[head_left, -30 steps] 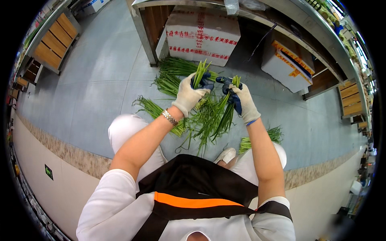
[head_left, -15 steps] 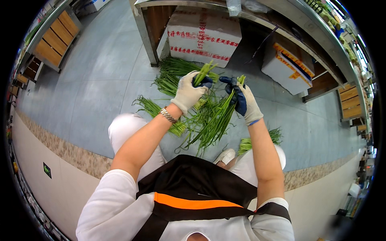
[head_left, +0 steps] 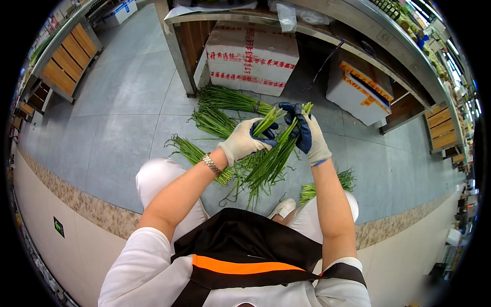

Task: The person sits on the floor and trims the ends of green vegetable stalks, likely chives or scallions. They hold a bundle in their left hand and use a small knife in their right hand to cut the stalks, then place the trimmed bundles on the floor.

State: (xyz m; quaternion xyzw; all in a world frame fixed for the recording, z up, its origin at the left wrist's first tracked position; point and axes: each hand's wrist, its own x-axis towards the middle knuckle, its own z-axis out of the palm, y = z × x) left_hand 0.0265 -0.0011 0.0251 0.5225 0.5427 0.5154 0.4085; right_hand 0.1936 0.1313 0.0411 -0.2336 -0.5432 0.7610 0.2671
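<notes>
Both my hands wear white gloves with dark blue palms and fingers. My right hand (head_left: 313, 137) is closed round a bunch of long green chives (head_left: 273, 162), pale ends up, leaves hanging toward my knees. Just to its left, my left hand (head_left: 244, 141) grips a smaller tuft of chives (head_left: 267, 121), its pale tips pointing up and right. Its fingers come close to the right hand's bunch; I cannot tell if they touch it. On the floor beyond lie a tied chive bundle (head_left: 230, 98) and a loose pile (head_left: 212, 122); another bunch (head_left: 190, 152) lies nearer left.
Another chive bunch (head_left: 327, 187) lies by my right knee. Under the metal-edged counter (head_left: 342, 42) stand a white foam box (head_left: 250, 59) with red print and a second one (head_left: 358, 94) with orange tape. A slatted wooden stand (head_left: 69, 56) is at the far left.
My left hand has moved down and right with its tuft, closer to the right hand's bunch. The right hand keeps hold of its chives. The whole view has shifted slightly.
</notes>
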